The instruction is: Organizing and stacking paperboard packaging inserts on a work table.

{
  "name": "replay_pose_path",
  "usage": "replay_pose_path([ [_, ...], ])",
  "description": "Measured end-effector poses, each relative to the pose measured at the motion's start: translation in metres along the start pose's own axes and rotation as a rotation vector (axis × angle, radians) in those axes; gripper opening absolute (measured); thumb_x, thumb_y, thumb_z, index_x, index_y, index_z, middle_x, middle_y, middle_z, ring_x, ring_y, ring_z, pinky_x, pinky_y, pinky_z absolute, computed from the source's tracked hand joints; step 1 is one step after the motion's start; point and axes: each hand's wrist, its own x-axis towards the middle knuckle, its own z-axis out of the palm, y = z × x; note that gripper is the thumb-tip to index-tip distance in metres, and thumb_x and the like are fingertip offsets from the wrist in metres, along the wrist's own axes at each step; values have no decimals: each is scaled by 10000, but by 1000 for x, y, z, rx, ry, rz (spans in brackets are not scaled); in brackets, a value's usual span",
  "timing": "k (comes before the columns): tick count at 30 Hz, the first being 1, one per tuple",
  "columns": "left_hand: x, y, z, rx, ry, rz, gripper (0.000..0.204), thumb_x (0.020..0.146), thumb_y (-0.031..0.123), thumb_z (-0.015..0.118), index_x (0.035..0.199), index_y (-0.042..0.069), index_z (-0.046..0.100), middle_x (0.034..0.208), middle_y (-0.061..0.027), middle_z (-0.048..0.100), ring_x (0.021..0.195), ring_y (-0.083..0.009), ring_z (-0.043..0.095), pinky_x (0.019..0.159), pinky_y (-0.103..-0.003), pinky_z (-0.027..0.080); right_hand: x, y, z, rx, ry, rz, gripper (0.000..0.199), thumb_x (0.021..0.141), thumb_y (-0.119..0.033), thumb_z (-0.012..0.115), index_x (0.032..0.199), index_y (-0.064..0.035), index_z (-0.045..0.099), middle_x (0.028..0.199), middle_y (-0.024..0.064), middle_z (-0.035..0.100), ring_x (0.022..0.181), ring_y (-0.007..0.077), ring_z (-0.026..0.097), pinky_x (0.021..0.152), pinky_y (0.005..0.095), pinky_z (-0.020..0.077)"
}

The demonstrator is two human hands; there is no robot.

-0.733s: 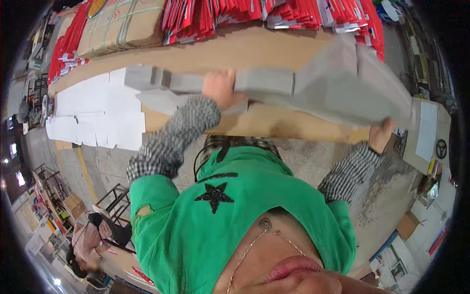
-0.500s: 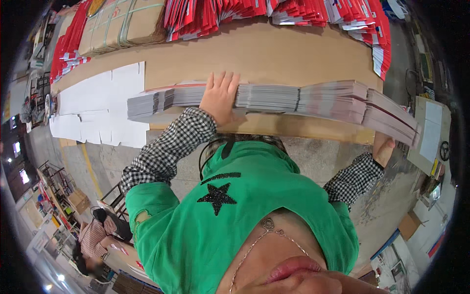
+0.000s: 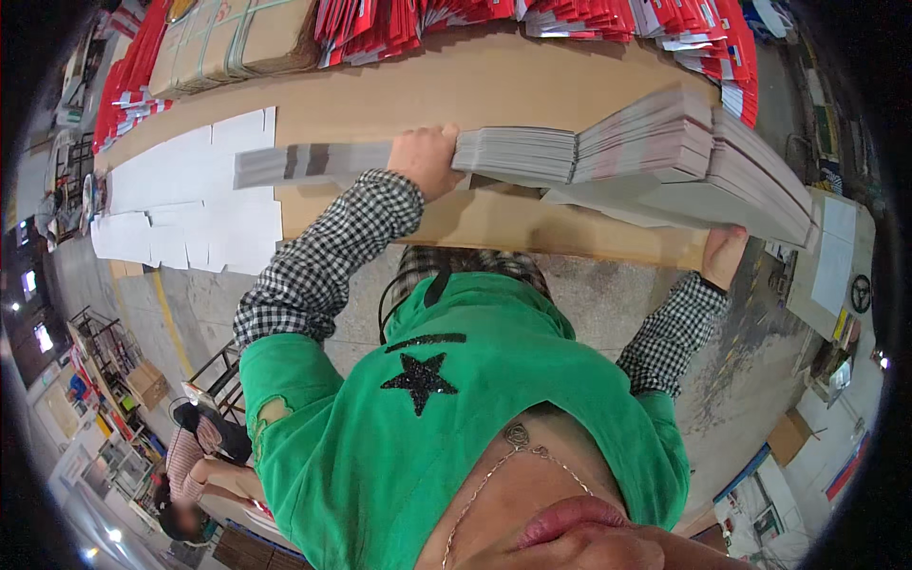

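Note:
A long stack of pale paper sheets (image 3: 518, 154), edges toward me, is held along the table's near side. Its left part looks creased into sections, and its right part rises and spreads into thick wedges. My left hand (image 3: 427, 160) grips the stack near its middle, fingers curled over the top. At the right, my right hand (image 3: 725, 255) holds the stack from below, under the lifted wedges; most of its fingers are hidden beneath the paper. Part of a broad sheet face shows under the right half of the stack.
White sheets (image 3: 190, 204) lie on the brown tabletop (image 3: 418, 95) at left. Rows of red-and-white folded pieces (image 3: 579, 21) line the far edge beside a strapped brown paper bundle (image 3: 233, 47). Another person (image 3: 195, 465) sits at lower left.
The stack's right part has been raised and bent upward. My right hand has moved up and slightly left with it. My left hand's fingers, flat before, are now curled over the stack.

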Motion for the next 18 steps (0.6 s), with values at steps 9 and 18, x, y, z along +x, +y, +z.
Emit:
replay_pose_path([
  [9, -11, 4, -37, -349, -690, 126, 516, 540, 299, 771, 959, 33, 632, 923, -181, 632, 873, -274, 606, 780, -364, 475, -7, -60, 79, -411, 304, 124, 541, 893, -364, 482, 1150, 111, 456, 1099, 140, 537, 931, 200, 520, 826, 327, 408],
  [18, 19, 17, 61, -705, -790, 164, 567, 553, 224, 799, 1041, 13, 602, 1037, -155, 612, 946, -220, 583, 827, -320, 456, 45, 36, 70, -1083, 41, 354, 679, 882, -514, 356, 1299, 22, 345, 1344, 171, 354, 1232, 278, 343, 1015, 338, 264],
])
